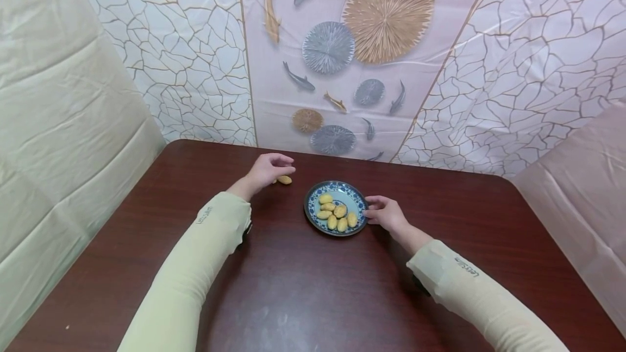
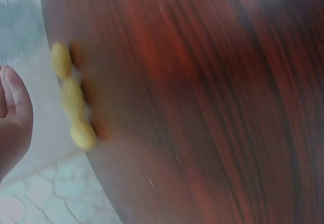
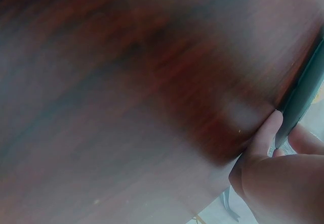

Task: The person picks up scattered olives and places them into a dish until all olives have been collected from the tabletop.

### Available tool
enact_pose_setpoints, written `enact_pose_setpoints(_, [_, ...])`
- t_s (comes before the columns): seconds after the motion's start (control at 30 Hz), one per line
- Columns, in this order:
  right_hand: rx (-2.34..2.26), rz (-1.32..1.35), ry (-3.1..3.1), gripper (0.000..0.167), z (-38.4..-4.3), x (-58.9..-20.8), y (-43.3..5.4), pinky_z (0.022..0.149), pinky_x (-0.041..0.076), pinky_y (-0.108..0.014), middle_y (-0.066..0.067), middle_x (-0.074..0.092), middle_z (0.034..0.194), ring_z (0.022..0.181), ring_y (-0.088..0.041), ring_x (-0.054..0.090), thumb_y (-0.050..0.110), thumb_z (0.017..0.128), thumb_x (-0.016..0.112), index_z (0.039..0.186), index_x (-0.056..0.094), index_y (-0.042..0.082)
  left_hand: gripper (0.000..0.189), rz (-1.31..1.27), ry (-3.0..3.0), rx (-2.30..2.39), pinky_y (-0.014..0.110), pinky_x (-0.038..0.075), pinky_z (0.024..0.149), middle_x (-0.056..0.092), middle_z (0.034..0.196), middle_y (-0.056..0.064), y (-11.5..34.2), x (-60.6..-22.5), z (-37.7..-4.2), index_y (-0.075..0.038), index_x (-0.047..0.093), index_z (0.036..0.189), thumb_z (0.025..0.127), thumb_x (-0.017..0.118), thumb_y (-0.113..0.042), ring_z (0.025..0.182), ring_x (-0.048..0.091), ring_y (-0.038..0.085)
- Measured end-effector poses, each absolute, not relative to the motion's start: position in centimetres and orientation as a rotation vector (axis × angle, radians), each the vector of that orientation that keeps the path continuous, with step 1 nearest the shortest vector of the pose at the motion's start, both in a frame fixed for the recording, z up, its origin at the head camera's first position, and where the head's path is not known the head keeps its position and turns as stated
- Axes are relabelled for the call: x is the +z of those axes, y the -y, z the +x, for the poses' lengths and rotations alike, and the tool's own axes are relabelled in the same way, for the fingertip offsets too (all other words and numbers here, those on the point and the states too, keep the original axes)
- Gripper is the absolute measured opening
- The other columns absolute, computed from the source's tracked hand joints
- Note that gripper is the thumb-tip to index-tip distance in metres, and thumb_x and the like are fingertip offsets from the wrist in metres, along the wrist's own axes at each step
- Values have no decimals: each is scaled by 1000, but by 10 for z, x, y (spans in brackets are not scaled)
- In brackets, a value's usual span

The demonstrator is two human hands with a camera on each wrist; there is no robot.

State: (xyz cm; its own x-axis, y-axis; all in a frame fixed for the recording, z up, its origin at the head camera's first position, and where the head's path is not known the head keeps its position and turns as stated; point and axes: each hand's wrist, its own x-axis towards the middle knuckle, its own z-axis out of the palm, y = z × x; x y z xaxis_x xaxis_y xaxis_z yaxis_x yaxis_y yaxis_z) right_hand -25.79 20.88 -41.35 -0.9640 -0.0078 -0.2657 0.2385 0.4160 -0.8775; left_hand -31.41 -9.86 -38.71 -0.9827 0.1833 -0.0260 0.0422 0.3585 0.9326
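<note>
A round plate (image 1: pixel 314 220) with a blue floral rim stands in the middle of the table and bears several small, yellow, oval pieces (image 1: pixel 340 211) that look like potatoes or fruits. My right hand (image 1: pixel 388 214) pinches its right rim; the right wrist view shows the thumb and fingers about the plate's dark green edge (image 3: pixel 304 85). Back left, my left hand (image 1: pixel 270 170) hovers beside more yellow pieces (image 1: pixel 285 180), partly hidden by it in the head view. Three of them (image 2: pixel 74 98) lie in a row in the left wrist view, apart from the hand (image 2: pixel 15 107), which holds nothing visible.
The dark red-brown wooden table (image 1: pixel 293 297) has rounded far corners. A patterned cloth wall (image 1: pixel 195 58) with fish and round leaves rises behind its far edge. Plain pale cloth (image 1: pixel 63 140) hangs at the left, and another cloth (image 1: pixel 582 211) at the right.
</note>
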Motion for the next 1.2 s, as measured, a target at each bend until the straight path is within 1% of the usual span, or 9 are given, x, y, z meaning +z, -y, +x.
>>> enact_pose_setpoints(0.1, [-1570, 207, -2443, 45, -258, -414, -209, 66, 55, -24, -5, 52, 89, 66, -6, 55, -3, 86, 61, 129, 49, -6, 39, 158, -2518, 1705, 37, 50, 88, 61, 121, 19, 116, -390, -317, 1, 58, 122, 88, 64, -18, 101, 59, 21])
enact_pose_setpoints(0.23, [-1559, 209, -2444, 44, -258, -413, -208, 67, 55, -24, -6, 53, 91, 67, -6, 56, -3, 86, 60, 129, 49, -5, 40, 79, -2520, 1759, 33, 50, 88, 61, 122, 22, 135, -394, -318, 3, 57, 123, 88, 64, -16, 97, 58, 14])
enact_pose_setpoints(0.37, [-1559, 208, -2443, 44, -258, -413, -208, 67, 55, -24, -7, 53, 92, 68, -6, 56, -3, 87, 60, 129, 49, -6, 42, 5, -2509, 1784, 35, 50, 88, 59, 124, 22, 148, -398, -318, 3, 55, 125, 89, 63, -17, 93, 58, 9])
enact_pose_setpoints(0.43, [-1564, 207, -2443, 44, -258, -413, -209, 67, 55, -24, -7, 53, 92, 67, -6, 55, -3, 86, 60, 129, 49, -6, 43, -18, -2507, 1780, 35, 49, 89, 57, 126, 22, 152, -400, -318, 3, 54, 126, 90, 62, -18, 94, 58, 12])
enact_pose_setpoints(0.57, [-1568, 200, -2449, 44, -258, -414, -209, 67, 55, -25, -6, 53, 90, 67, -6, 55, -3, 86, 61, 129, 49, -7, 43, -68, -2510, 1763, 37, 49, 90, 56, 126, 22, 157, -405, -318, 2, 53, 127, 91, 60, -19, 99, 57, 21])
enact_pose_setpoints(0.7, [-1558, 203, -2453, 44, -259, -416, -210, 68, 55, -25, -7, 53, 92, 69, -7, 56, -1, 86, 61, 128, 50, -5, 42, -116, -2567, 1701, 35, 46, 90, 55, 127, 21, 157, -409, -320, 0, 54, 127, 92, 60, -21, 105, 54, 26])
enact_pose_setpoints(0.93, [-1561, 193, -2464, 43, -260, -416, -210, 68, 55, -24, -6, 53, 91, 69, -7, 55, -1, 86, 61, 128, 50, -6, 43, -122, -2600, 1629, 40, 39, 102, 51, 132, 21, 153, -415, -324, 0, 53, 129, 92, 59, -21, 123, 46, 31])
enact_pose_setpoints(1.03, [-1568, 191, -2457, 43, -260, -416, -210, 68, 55, -25, -6, 53, 91, 69, -6, 56, -1, 86, 61, 128, 50, -6, 40, -139, -2615, 1590, 41, 37, 104, 51, 133, 21, 152, -417, -324, 1, 54, 127, 93, 57, -19, 125, 44, 32])
enact_pose_setpoints(1.2, [-1561, 192, -2457, 43, -260, -416, -210, 69, 55, -26, -6, 53, 91, 69, -7, 56, -1, 87, 60, 128, 50, -6, 35, -157, -2679, 1502, 40, 40, 102, 56, 126, 22, 152, -420, -325, 3, 58, 121, 92, 58, -15, 120, 48, 32])
